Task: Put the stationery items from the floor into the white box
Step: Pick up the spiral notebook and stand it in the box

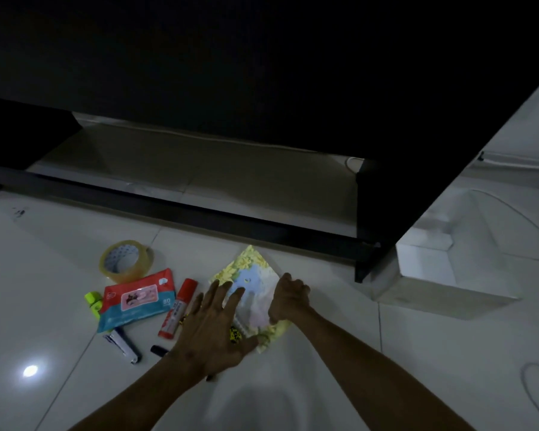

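A flowered notebook (249, 275) lies on the white floor. My right hand (288, 298) curls over its right edge and grips it. My left hand (212, 325) rests flat on its left side, fingers spread. Left of the notebook lie a red glue stick (178, 309), a pack of wet wipes (136, 300), a roll of clear tape (126, 261), a green highlighter (94, 301), a small stapler (123, 345) and a dark pen cap (159, 350). The white box (430, 265) stands open at the right, beside the dark furniture.
A dark desk or cabinet (262, 73) overhangs the floor behind the items, with a low black rail (199, 213) and a leg (363, 269) next to the box. Thin cables (511, 209) run across the tiles at the right.
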